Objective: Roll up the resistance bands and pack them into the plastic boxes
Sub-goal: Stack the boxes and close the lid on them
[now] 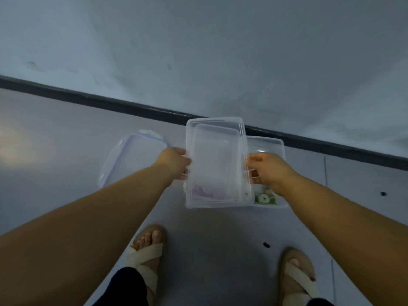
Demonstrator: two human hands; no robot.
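You're gripping the box (216,160) by its long sides, left hand (174,162) and right hand (267,171) clamped on opposite edges, with a purple band (205,192) lying at its near end. It's sitting just beside the second box (271,146), which is holding green rolls (263,198). You're likely closing up. Whether a lid is already seated is unclear, so the spare lid (130,155) on the floor may be needing a freed hand next.

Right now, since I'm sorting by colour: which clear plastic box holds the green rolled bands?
The clear plastic box on the floor, partly hidden by the right hand; green rolled bands show inside. The held box contains a purple roll.
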